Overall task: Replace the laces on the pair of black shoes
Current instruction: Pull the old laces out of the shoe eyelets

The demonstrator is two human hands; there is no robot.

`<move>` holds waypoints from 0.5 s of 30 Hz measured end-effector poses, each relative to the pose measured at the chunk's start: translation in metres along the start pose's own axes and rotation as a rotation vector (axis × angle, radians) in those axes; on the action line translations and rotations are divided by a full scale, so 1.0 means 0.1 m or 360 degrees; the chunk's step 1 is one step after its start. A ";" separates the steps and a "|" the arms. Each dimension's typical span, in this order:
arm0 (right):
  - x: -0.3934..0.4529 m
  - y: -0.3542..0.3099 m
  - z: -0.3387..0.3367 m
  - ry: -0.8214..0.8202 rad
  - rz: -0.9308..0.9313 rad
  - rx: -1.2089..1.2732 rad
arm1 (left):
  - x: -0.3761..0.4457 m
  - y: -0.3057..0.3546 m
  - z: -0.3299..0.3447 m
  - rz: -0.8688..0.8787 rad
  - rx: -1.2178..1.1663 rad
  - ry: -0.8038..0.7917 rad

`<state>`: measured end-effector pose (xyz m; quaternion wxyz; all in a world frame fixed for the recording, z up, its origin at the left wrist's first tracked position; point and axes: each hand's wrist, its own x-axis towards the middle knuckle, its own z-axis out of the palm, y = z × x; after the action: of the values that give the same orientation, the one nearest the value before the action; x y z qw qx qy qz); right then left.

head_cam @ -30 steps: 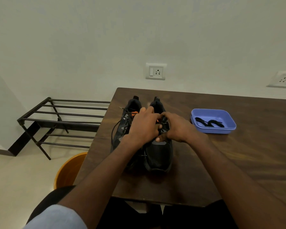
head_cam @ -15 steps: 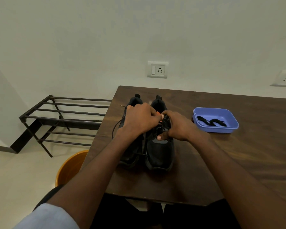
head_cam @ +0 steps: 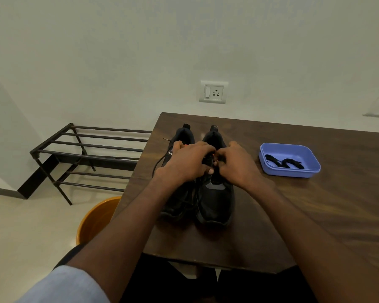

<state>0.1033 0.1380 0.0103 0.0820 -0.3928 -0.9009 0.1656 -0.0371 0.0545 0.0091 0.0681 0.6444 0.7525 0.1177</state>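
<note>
The brown table (head_cam: 315,215) carries two black shoes (head_cam: 214,200) side by side near its 9 o'clock edge, toes toward the person. A blue tray (head_cam: 271,169) holding black laces (head_cam: 282,162) sits at 3 o'clock from the shoes, well apart. The left hand (head_cam: 188,162) and right hand (head_cam: 236,164) rest over the shoes' lacing area with fingers curled, pinching a lace at the eyelets; a loose lace (head_cam: 160,162) trails at 9 o'clock.
</note>
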 end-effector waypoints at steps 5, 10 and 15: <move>0.04 0.03 0.01 0.0214 0.0379 0.0366 | 0.02 0.02 -0.02 -0.0121 -0.0296 -0.0078; 0.06 0.15 0.00 0.0196 0.0531 0.0666 | 0.02 0.02 -0.02 -0.0168 -0.0437 -0.0116; 0.02 0.03 0.03 0.0181 -0.0050 -0.0051 | 0.03 0.03 -0.01 -0.0162 -0.0455 -0.0101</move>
<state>0.1029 0.1411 0.0058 0.1292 -0.3887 -0.9034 0.1272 -0.0349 0.0574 0.0105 0.1888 0.5925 0.7573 0.1995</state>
